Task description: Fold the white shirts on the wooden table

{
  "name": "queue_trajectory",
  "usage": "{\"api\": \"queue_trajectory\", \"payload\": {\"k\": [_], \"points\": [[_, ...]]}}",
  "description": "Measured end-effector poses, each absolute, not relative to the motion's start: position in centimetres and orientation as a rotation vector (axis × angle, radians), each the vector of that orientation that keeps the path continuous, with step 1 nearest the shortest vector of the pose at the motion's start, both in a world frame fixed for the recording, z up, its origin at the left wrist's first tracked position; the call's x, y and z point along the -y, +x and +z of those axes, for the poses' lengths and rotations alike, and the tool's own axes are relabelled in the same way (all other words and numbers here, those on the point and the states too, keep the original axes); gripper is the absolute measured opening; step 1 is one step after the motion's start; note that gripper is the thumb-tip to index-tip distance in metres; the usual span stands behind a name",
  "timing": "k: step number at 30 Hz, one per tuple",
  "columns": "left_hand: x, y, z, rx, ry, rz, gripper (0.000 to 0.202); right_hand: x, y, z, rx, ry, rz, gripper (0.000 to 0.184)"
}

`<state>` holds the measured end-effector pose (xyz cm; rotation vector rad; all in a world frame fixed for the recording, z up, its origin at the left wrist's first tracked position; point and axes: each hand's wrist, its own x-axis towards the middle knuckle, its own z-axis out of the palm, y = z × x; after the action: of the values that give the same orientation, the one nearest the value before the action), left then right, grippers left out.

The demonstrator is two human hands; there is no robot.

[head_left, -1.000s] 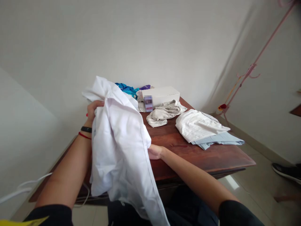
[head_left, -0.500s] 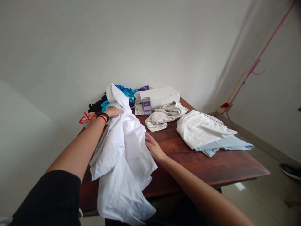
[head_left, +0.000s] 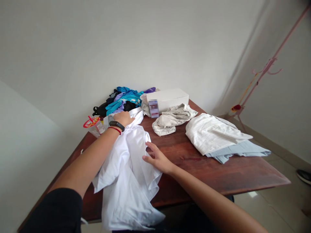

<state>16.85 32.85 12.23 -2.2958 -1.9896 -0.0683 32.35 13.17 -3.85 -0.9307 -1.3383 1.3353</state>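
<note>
A white shirt (head_left: 126, 171) lies crumpled on the dark wooden table (head_left: 218, 171), its lower part hanging over the near edge. My left hand (head_left: 125, 118) rests on the shirt's collar end at the far side, fingers curled down onto the cloth. My right hand (head_left: 156, 157) lies flat on the shirt's right edge with its fingers spread apart. A black band and a red thread circle my left wrist.
A heap of blue, purple and black clothes (head_left: 122, 100) sits at the back. A white box (head_left: 167, 98) and a crumpled grey-white cloth (head_left: 170, 120) are behind the shirt. Folded white and light-blue garments (head_left: 218, 136) lie right. A red-lidded cup (head_left: 93, 126) stands left.
The shirt has come down from the air onto the table. My left hand moved forward and lowered with the collar; my right hand opened flat on the cloth.
</note>
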Motion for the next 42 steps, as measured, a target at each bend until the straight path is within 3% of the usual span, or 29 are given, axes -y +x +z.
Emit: {"api": "queue_trajectory", "payload": {"k": [5,8,11,13,17,22,42], "points": [[-26.5,20.9,10.7,1.77,-2.512,-0.026,0.056,-13.8,32.4,-4.4,1.264,-0.925,1.276,0.068],[-22.7,22.4,6.9,1.359,-3.068,-0.21,0.051,-14.2,32.4,-4.7,1.334,-0.978,1.184,0.046],[-20.7,22.6,2.9,0.988,-3.595,-0.471,0.047,-14.3,32.4,-5.0,1.395,-1.065,0.964,0.041],[-20.4,22.0,0.9,1.023,-3.709,-0.673,0.047,-14.1,32.4,-5.0,1.456,-1.104,0.898,0.041],[-21.3,20.5,-1.1,1.239,-3.708,-0.991,0.046,-13.8,32.5,-4.3,1.611,-1.24,1.006,0.014],[-21.8,20.4,-1.8,1.206,-3.671,-1.189,0.039,-14.0,32.9,-4.0,1.59,-1.269,0.978,0.016],[-21.4,20.6,-2.2,1.2,-3.586,-1.202,0.037,-14.0,33.2,-4.2,1.565,-1.306,1.1,0.014]]}}
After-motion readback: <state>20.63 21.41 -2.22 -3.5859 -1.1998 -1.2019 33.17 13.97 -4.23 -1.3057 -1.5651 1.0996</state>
